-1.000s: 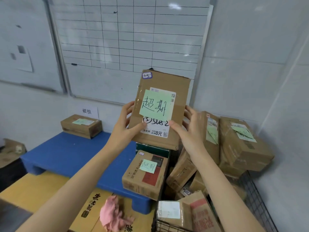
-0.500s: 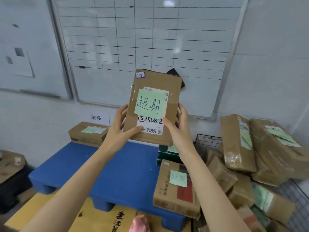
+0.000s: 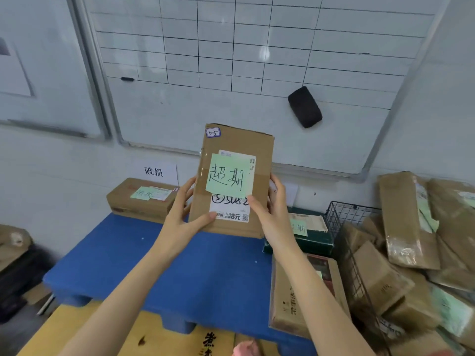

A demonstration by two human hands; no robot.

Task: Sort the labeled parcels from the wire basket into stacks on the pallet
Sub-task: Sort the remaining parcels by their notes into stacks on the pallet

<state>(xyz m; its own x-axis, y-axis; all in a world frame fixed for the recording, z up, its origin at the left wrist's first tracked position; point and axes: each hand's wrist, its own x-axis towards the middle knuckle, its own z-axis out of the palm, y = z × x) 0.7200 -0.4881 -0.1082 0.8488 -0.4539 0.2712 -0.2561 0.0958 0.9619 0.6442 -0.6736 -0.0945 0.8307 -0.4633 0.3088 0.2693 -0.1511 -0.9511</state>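
Lowered since 0.5 s ago: held parcel now clears the black eraser, which it partly hid then. Same 2-handed grip.

Blue pallet: bare middle. 1 brown parcel with green note at far left under a wall sign. At right, a dark green box with a brown box nearer.

Wire basket, right of pallet: heaped with taped brown parcels.

Held parcel: upright in the air above the pallet's far middle, face to camera. Flat brown carton, clear tape down the front, white shipping label, small sticker at top left corner.

Left hand: thumb on lower front, fingers curled round left edge. Right hand: thumb on the label, fingers wrapped round right edge.

Green note, handwritten, stuck over the label.

Handling, judged: light, since held easily by its edges; stiff card, corners square. Tape likely slick, so hold the side edges or bare card. Note may peel if rubbed.
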